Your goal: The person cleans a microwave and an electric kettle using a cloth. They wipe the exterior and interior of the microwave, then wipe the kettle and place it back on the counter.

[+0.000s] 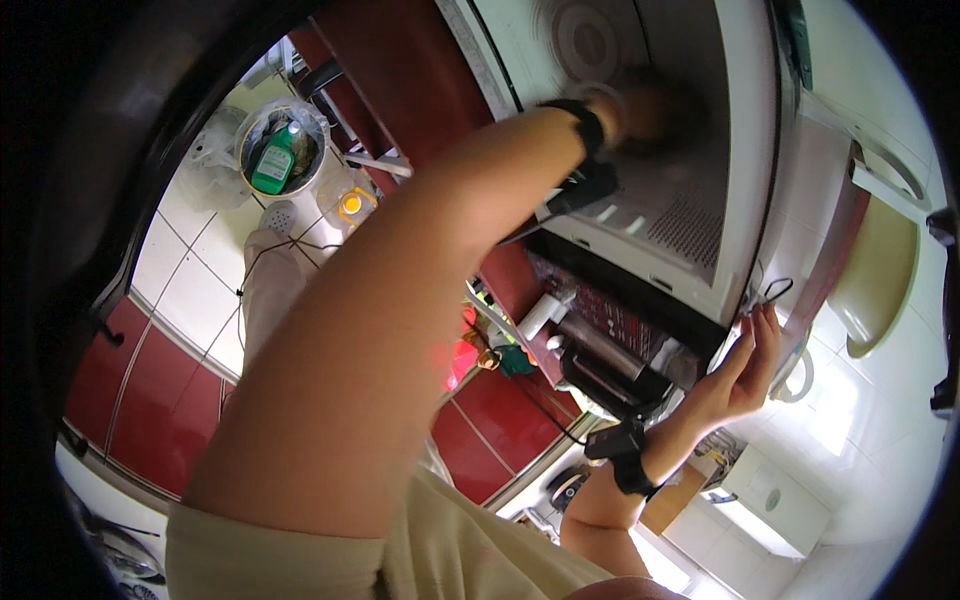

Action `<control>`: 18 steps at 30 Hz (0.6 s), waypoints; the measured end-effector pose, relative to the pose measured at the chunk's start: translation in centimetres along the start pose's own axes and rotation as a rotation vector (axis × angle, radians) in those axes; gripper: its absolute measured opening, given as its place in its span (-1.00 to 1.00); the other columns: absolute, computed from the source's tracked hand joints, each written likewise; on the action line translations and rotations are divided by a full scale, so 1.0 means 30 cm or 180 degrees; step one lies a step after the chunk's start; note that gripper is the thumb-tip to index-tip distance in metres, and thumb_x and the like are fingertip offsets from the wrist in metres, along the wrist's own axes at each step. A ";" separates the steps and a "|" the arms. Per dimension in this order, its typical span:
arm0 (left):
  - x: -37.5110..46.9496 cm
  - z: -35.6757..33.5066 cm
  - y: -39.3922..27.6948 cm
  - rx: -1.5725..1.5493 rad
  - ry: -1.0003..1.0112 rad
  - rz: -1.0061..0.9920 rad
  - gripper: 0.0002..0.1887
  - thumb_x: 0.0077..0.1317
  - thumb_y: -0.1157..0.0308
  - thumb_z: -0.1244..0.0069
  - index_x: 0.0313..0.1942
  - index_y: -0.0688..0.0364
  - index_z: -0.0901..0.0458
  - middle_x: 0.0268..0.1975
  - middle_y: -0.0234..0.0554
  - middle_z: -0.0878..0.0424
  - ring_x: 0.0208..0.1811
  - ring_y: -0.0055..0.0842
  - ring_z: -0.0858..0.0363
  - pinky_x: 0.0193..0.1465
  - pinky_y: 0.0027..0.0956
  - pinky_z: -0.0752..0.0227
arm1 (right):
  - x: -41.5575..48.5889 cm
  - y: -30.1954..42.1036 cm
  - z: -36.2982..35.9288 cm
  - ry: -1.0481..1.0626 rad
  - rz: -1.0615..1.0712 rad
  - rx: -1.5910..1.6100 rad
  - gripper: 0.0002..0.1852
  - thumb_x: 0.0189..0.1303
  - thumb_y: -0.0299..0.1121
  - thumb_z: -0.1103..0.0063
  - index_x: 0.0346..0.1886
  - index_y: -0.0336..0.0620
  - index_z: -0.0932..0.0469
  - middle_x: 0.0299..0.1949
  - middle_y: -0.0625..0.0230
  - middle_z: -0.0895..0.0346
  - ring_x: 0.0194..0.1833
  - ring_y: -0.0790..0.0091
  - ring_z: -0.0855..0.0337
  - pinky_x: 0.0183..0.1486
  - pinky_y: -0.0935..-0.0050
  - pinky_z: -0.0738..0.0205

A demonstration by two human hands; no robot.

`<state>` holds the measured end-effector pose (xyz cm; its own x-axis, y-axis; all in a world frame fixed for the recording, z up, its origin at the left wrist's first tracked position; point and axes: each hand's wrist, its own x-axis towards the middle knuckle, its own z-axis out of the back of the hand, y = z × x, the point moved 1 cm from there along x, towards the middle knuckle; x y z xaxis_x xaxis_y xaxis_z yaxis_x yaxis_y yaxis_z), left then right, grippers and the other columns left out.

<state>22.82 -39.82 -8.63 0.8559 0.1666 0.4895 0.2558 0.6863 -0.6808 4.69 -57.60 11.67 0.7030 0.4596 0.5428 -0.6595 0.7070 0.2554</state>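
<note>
A microwave oven (757, 112) stands with its cavity facing me, tilted in the view. My left hand (652, 112) is inside the cavity, dark and blurred, so its fingers and anything in them cannot be made out. Near it, a round ringed fitting (581, 45) shows on the cavity floor. Perforations (690, 236) mark the side wall. A black strap (581, 124) with a small device circles my left wrist. My right hand (742, 367) rests at the oven's outer corner with fingers extended, seemingly holding nothing. My right wrist wears a black strapped device (622, 446).
Beside the oven's control panel (607, 307) stand a white cylinder (541, 316) and a dark cylinder (600, 346). On the tiled floor are a lined bin (319, 157) holding a green bottle (275, 161), a yellow-capped plastic jug (351, 206) and my clog-shod foot (279, 217). Thin black cables (251, 266) hang nearby.
</note>
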 end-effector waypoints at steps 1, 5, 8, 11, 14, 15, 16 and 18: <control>0.025 -0.035 -0.026 0.0145 0.0257 -0.0044 -0.55 0.37 0.28 0.09 0.25 0.12 -0.50 0.27 -0.04 -0.52 0.26 -0.14 -0.50 0.33 -0.12 -0.35 | -0.002 0.024 -0.017 0.0012 -0.0008 -0.0099 -0.74 0.38 -0.56 0.03 0.05 -0.49 -0.51 0.19 0.00 -0.49 0.17 0.22 -0.55 0.21 0.35 -0.45; 0.029 -0.074 -0.057 0.0006 0.1004 0.0077 -0.63 0.44 0.31 0.14 0.19 0.13 -0.55 0.18 0.02 -0.58 0.24 -0.20 -0.51 0.47 0.03 -0.10 | -0.020 0.036 -0.010 0.0084 -0.0415 -0.0082 -0.76 0.40 -0.51 0.03 0.01 -0.47 -0.53 0.20 0.00 -0.47 0.17 0.21 -0.54 0.20 0.32 -0.49; -0.051 -0.012 -0.053 0.0458 0.0920 -0.0321 -0.63 0.43 0.32 0.15 0.19 0.13 -0.56 0.16 -0.03 -0.59 0.23 -0.17 -0.52 0.41 0.02 -0.20 | -0.011 0.046 -0.018 0.0117 -0.0396 -0.0142 -0.75 0.41 -0.51 0.05 0.01 -0.48 -0.53 0.19 -0.02 -0.48 0.16 0.18 -0.55 0.22 0.26 -0.47; -0.159 0.045 -0.062 0.0368 0.1021 -0.0078 -0.67 0.29 0.34 0.02 0.05 0.10 -0.64 0.15 -0.14 -0.61 0.25 -0.26 -0.51 0.23 -0.14 -0.42 | -0.006 0.042 -0.019 0.0170 -0.0305 -0.0253 -0.75 0.41 -0.51 0.07 0.00 -0.49 -0.52 0.18 -0.03 -0.48 0.16 0.15 -0.55 0.25 0.22 -0.45; -0.370 0.127 -0.072 -0.0054 -0.0038 -0.0453 -0.69 0.31 0.37 0.09 0.02 0.18 -0.62 -0.03 -0.10 -0.69 0.14 -0.24 -0.57 0.19 -0.07 -0.44 | -0.009 0.054 -0.026 0.0121 -0.0339 -0.0178 -0.75 0.41 -0.52 0.08 0.00 -0.51 -0.52 0.19 -0.05 -0.48 0.17 0.12 -0.55 0.26 0.20 -0.43; -0.414 0.196 -0.098 0.0107 0.0609 -0.0421 -0.70 0.31 0.39 0.10 0.00 0.17 -0.62 -0.07 -0.13 -0.70 0.11 -0.26 -0.57 0.15 -0.14 -0.46 | -0.015 0.045 -0.027 0.0107 -0.0350 -0.0152 -0.74 0.41 -0.52 0.09 0.00 -0.50 -0.52 0.19 -0.05 -0.47 0.17 0.11 -0.55 0.27 0.19 -0.42; -0.451 0.273 -0.120 0.0274 0.1250 -0.0395 -0.71 0.30 0.40 0.10 -0.01 0.16 -0.63 -0.11 -0.16 -0.72 0.08 -0.28 -0.58 0.12 -0.20 -0.47 | -0.021 0.039 -0.025 0.0084 -0.0355 -0.0126 -0.74 0.41 -0.52 0.09 0.00 -0.50 -0.52 0.19 -0.06 -0.47 0.17 0.11 -0.55 0.27 0.18 -0.42; -0.544 0.308 -0.107 -0.0334 0.0941 -0.0080 -0.70 0.23 0.49 0.02 -0.02 0.14 -0.64 -0.19 -0.23 -0.74 0.05 -0.30 -0.58 0.09 -0.27 -0.47 | -0.015 0.039 -0.016 0.0162 -0.0277 -0.0146 -0.73 0.41 -0.50 0.10 0.01 -0.50 -0.52 0.19 -0.07 -0.48 0.18 0.07 -0.55 0.28 0.17 -0.41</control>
<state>3.88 -38.20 -9.39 0.9383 -0.0731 0.3379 0.3104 0.6083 -0.7304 3.74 -56.72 11.34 0.7704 0.4212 0.4786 -0.5833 0.7687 0.2624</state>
